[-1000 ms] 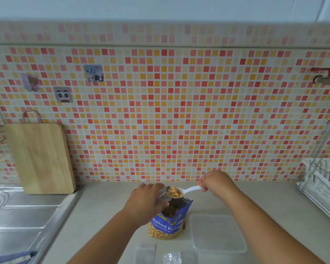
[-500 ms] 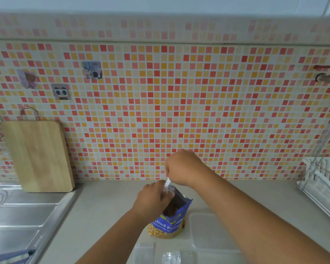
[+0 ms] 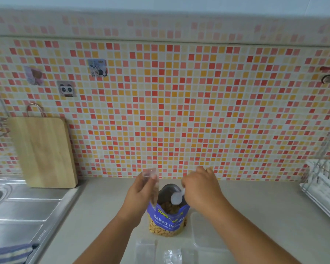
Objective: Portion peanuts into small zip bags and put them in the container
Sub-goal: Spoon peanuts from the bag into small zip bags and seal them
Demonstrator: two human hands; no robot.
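Observation:
An open blue bag of salted peanuts (image 3: 168, 221) stands upright on the beige counter near its front. My left hand (image 3: 141, 191) holds a small clear zip bag (image 3: 150, 175) upright just left of the peanut bag's mouth. My right hand (image 3: 200, 189) grips a white plastic spoon (image 3: 176, 198) whose bowl hangs over the open peanut bag and looks empty. A clear plastic container (image 3: 208, 237) lies to the right of the peanut bag, partly hidden by my right forearm. More clear zip bags (image 3: 160, 252) lie flat at the counter's front edge.
A wooden cutting board (image 3: 43, 152) leans on the tiled wall at the left. A steel sink drainboard (image 3: 23, 210) fills the left side, with a striped cloth (image 3: 9, 253) at its front. A white dish rack (image 3: 324, 189) stands at the right edge.
The spoon held peanuts a second ago, then tipped at the zip bag. Now its bowl has come back over the peanut bag, and my left hand has lifted the zip bag slightly.

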